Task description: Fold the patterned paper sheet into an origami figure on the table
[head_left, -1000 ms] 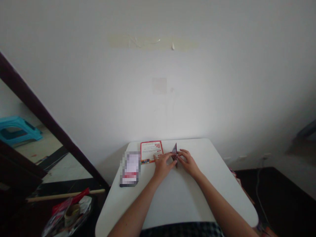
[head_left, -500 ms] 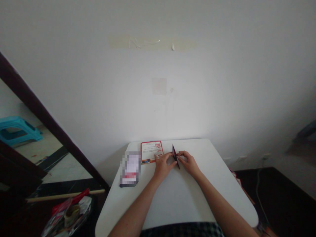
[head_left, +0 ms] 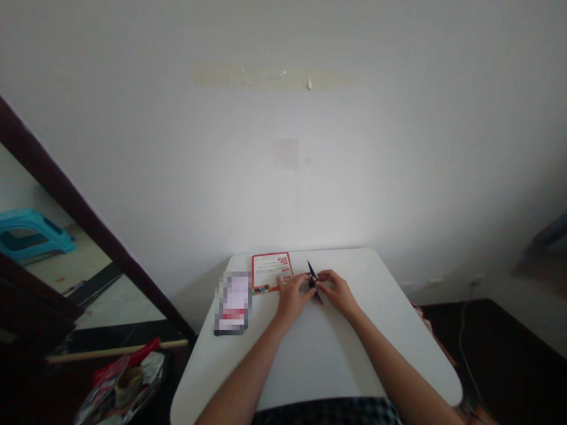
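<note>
A thin dark folded sheet (head_left: 312, 270), which looks like paper, stands edge-on above the white table. Its two ends taper to points, one away from me and one toward me. My left hand (head_left: 292, 296) pinches it from the left, thumb and fingers closed on its middle. From the other side my right hand (head_left: 337, 290) grips the same part, with its fingertips almost meeting those of the left. The fingers cover the middle of the sheet. Just beyond my left hand lies a printed card (head_left: 271, 268) with a red border, partly under its fingers.
A phone-like device (head_left: 234, 304), blurred out, lies at the left of the white table (head_left: 328, 360). The wall (head_left: 398, 147) rises behind the table. On the floor at left are a bag with a tape roll (head_left: 129, 381) and a pole (head_left: 119, 350). A mirror reflects a blue stool (head_left: 38, 233).
The dark sheet has turned slightly and shows a narrower face. My right fingertips have shifted a little left over its middle. My left hand stays in nearly the same place.
</note>
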{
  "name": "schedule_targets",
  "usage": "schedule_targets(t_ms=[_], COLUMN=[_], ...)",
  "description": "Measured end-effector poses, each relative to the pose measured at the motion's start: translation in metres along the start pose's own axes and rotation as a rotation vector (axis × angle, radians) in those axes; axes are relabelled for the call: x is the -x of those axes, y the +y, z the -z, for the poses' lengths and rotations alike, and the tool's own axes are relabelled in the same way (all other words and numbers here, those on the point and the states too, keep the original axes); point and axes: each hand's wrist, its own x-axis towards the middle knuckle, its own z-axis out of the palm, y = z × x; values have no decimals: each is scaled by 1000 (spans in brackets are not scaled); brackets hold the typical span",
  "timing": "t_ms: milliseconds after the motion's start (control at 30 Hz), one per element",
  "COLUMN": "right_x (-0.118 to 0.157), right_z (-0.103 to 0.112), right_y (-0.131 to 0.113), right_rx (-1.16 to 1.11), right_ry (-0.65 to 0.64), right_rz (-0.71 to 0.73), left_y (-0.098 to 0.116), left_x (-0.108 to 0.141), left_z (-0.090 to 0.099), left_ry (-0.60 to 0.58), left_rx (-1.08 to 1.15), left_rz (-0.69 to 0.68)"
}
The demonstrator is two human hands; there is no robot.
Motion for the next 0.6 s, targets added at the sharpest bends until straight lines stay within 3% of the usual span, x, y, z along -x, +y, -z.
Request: schedule_targets(t_ms=[600], right_x=[-2], right_z=[1], right_y=[4], right_rx=[27], right_ry=[3], right_rz=[13], left_y=[1], left_x=[-1], left_z=[1], left_ry=[-5], left_rx=[-32], left_rz=[1])
